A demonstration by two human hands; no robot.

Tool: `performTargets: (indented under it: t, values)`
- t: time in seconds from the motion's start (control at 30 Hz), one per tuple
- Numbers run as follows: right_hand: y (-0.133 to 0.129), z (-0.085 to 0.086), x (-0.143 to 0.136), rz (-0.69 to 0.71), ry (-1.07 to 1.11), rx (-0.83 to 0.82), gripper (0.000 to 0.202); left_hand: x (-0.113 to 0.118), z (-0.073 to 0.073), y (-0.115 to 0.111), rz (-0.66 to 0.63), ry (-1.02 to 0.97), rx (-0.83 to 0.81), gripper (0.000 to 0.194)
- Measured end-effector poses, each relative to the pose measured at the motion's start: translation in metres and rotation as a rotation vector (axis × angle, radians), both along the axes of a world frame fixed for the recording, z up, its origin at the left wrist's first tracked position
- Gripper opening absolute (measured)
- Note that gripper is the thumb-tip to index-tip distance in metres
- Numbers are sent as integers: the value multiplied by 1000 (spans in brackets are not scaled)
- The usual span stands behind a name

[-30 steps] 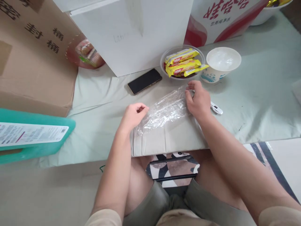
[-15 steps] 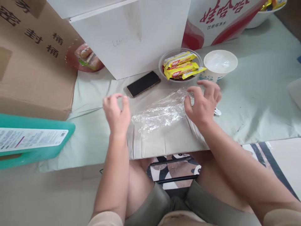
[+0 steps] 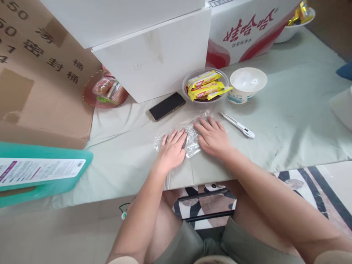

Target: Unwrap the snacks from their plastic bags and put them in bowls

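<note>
A crinkled sheet of clear plastic film point(image 3: 192, 141) lies on the pale green tablecloth point(image 3: 297, 121) in front of me. My left hand point(image 3: 172, 149) rests flat on the left part of the film, fingers stretched out. On its right part lies my right hand point(image 3: 213, 137), palm down with fingers spread. Just right of that hand is a white utility knife point(image 3: 238, 125). A black phone point(image 3: 167, 106) sits behind the film. Some of the film is hidden under both hands.
Behind are a clear bowl of yellow wrapped snacks point(image 3: 205, 87), a paper bowl point(image 3: 246, 86), a white box point(image 3: 154, 55) and a red-and-white carton point(image 3: 242, 40). A brown carton point(image 3: 49, 91), a red plate point(image 3: 90, 93) of packets and a green jug point(image 3: 55, 172) stand left.
Both hands came down from above the film and moved inward, now pressing flat on it. The film looks more bunched between them. The utility knife is now uncovered.
</note>
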State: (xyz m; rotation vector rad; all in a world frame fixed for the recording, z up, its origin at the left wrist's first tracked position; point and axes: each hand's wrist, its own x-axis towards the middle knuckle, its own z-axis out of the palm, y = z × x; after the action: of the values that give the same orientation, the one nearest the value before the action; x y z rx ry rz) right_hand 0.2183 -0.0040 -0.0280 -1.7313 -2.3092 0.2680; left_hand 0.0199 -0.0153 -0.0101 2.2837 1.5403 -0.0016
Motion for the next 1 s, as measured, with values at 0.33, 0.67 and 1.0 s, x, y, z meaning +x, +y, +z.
performTargets:
  t: [0.33,0.67,1.0]
  values:
    - [2,-2,2,-76,-80,43,51,-25,5,10,121,-56,190,50]
    - [-27,27,35,-146,-29,115,34,-38,-4,9,341,-179,198,58]
    - [4,26,-8,-36,139,-151,13,-28,-3,23,203,-528,248,65]
